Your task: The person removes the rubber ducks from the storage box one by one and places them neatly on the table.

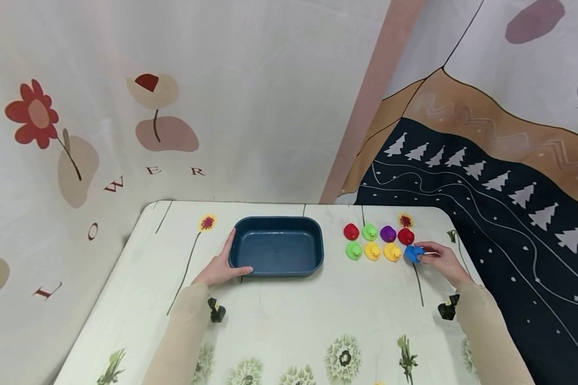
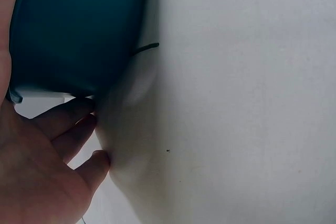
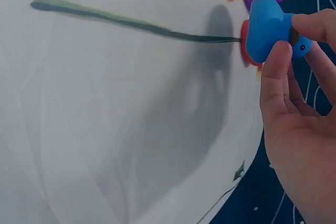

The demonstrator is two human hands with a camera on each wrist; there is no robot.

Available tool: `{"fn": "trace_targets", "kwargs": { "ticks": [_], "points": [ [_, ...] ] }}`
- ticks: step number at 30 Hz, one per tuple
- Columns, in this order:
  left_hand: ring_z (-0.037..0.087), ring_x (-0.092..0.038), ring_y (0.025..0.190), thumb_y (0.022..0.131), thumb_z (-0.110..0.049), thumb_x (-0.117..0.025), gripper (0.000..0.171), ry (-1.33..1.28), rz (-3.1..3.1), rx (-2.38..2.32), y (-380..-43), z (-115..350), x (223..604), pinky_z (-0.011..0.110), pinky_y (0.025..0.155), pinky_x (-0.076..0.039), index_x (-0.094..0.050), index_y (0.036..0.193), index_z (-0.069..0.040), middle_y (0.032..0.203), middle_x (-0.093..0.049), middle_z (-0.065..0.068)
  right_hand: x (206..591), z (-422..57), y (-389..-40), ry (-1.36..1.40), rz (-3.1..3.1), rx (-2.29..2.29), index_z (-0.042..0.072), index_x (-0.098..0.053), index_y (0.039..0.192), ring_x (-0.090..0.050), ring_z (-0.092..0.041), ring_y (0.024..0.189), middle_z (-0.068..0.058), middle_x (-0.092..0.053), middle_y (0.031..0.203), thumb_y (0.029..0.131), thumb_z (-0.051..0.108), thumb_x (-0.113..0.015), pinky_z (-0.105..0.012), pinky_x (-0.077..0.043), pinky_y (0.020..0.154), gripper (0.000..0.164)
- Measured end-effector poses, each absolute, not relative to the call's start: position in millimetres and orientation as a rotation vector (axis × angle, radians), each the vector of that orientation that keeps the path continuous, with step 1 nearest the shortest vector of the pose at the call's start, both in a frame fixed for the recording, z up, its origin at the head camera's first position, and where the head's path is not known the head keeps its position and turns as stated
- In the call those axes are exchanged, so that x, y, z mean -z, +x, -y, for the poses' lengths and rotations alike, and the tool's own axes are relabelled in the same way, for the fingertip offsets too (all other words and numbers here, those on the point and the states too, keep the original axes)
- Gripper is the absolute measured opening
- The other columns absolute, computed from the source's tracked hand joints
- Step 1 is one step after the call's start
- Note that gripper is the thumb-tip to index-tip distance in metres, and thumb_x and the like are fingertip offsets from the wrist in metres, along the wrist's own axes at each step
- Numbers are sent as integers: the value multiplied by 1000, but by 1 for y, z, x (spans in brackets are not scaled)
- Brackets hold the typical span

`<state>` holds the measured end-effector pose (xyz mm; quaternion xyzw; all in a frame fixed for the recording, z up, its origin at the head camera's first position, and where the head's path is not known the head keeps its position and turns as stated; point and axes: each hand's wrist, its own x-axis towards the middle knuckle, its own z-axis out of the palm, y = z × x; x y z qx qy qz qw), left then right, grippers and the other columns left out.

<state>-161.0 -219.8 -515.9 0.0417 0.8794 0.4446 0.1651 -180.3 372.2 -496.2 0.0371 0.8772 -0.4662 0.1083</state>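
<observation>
My right hand (image 1: 443, 261) pinches a small blue rubber duck (image 3: 265, 30) between thumb and fingertips. It is at the right end of the front row of toy ducks, and one eye shows in the right wrist view. Just behind it sits a red duck (image 1: 406, 236). My left hand (image 1: 223, 266) holds the left end of a dark blue rectangular basin (image 1: 274, 274), thumb along the front corner and fingers against the left side. In the left wrist view several fingertips (image 2: 79, 111) bend at the basin's edge. Nothing lies inside the basin.
Beside the blue duck in front are yellow ducks (image 1: 392, 252) and a green duck (image 1: 354, 251). Behind them stand a purple duck (image 1: 388, 234), another green duck (image 1: 369, 231) and another red duck (image 1: 351, 231). A flower-print cloth (image 1: 279, 321) covers the table; curtains hang behind.
</observation>
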Motion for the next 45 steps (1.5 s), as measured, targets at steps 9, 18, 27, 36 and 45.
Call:
{"fn": "trace_targets", "kwargs": {
  "ticks": [9,18,27,36,45],
  "points": [
    [54,-32,130,80,-45,-77,118,123,-2498,-1281,-161,219,518,64,102,-31,14,153,-34,158,-5,24,509,-375,-178,140,-2649,1372,-5,-52,132,-55,-20,93,-27,-50,125,94,11,-62,-23,-51,74,42],
    [54,-35,128,79,-45,-78,117,125,-2502,-1280,-161,219,519,64,101,-33,13,154,-35,158,-8,24,518,-369,-171,117,-2650,1461,-8,-50,131,-53,-14,89,-29,-47,123,95,6,-60,-17,-49,73,40],
    [54,-34,129,81,-44,-76,116,126,-2499,-1277,-161,220,513,64,100,-32,14,153,-35,158,-7,24,516,-366,-175,159,-2633,1407,-5,-46,134,-52,-30,97,-29,-45,126,95,6,-59,-19,-48,73,43],
    [53,-35,129,81,-46,-76,117,145,-2530,-1234,-163,224,509,63,101,-33,14,154,-31,156,-10,27,491,-363,-172,155,-2652,1251,-6,-29,145,-41,-48,117,-33,-36,134,97,12,-57,-49,-48,89,58],
    [49,-18,138,79,-52,-75,117,291,-2660,-1100,-167,228,504,64,106,-23,8,156,-22,157,-5,27,471,-352,-170,-170,-2852,991,-9,-30,143,-31,-53,124,-36,-28,140,94,6,-59,-66,-33,98,58]
  ]
}}
